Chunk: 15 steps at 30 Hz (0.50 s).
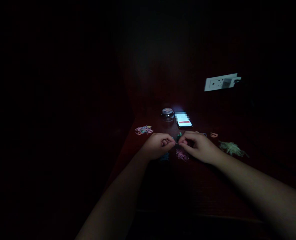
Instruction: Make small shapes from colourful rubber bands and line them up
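My left hand and my right hand meet over the table, fingertips pinched. A thin pale strand stretches across the small gap between them; it is too small and dark to tell its exact kind. Just below my fingers lies a pile of pink bands. A blue pile sits partly under my left hand. Behind the fingertips a small green piece shows, partly covered. Left of my left hand is a heap of mixed pastel rings and bands.
On the dark red table, a round clear jar stands beside a lit phone. To the right lie a pale yellow-green pile of bands and an orange-pink piece. A socket strip is behind. Surroundings are very dark.
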Available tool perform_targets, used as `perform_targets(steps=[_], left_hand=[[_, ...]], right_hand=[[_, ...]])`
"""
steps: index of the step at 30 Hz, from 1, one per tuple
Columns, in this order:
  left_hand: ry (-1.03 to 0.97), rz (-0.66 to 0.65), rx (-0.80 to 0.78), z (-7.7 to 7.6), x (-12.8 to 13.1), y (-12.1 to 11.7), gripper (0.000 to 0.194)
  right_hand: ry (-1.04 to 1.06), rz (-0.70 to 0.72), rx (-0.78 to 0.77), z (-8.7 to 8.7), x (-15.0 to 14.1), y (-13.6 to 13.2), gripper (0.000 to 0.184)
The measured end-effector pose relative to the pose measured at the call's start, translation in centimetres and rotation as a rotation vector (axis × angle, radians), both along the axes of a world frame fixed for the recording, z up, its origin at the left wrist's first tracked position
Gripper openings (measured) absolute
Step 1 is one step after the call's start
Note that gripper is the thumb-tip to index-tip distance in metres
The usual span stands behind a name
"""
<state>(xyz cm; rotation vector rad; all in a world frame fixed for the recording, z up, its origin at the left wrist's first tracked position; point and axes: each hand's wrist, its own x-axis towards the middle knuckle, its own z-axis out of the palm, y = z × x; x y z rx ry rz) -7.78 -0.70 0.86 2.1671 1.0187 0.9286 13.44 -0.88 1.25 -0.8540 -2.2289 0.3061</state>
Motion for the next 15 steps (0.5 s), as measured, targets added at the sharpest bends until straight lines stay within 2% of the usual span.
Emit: perform_targets(steps=[15], left_hand=[[0.016, 0.008, 0.008, 0.21, -0.02, -0.06, 0.017]], right_hand=[[0.022, 0.044, 0.006, 0.09, 0.00, -0.05, 0.011]])
